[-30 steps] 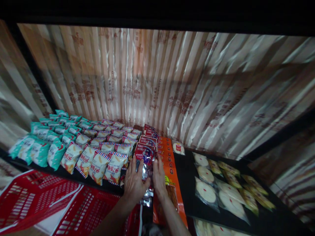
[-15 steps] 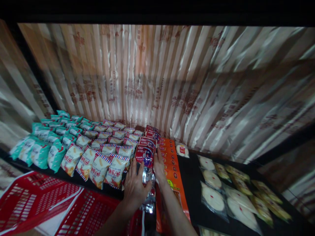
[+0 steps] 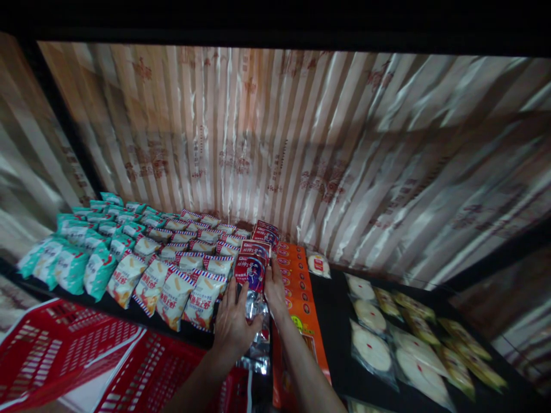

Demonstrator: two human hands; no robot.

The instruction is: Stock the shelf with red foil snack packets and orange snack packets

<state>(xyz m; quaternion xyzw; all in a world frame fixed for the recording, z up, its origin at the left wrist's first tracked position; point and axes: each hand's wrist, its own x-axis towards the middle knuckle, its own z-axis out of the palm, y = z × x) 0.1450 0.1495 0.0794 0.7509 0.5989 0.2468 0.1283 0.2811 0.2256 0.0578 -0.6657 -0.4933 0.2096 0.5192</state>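
My left hand lies at the left edge of a stack of dark red and purple snack packets, fingers stretched out and the thumb reaching over the silver lower part of the packets. Along the stack's right edge rests my right hand, its fingers extended and close together; neither hand is closed round a packet. Another group of the dark red packets is behind, against the back lining. To the right is a long orange sheet of packaging, partly covered by my right forearm.
Rows of white-and-red snack bags and teal bags fill the shelf's left side. Round white flatbreads in clear wrap and yellow-green packets lie at right. Below the front edge are red baskets.
Both hands and the front packet stack have shifted slightly left. The stack's front end now shows more beneath my left hand. The bags and flatbreads keep their places.
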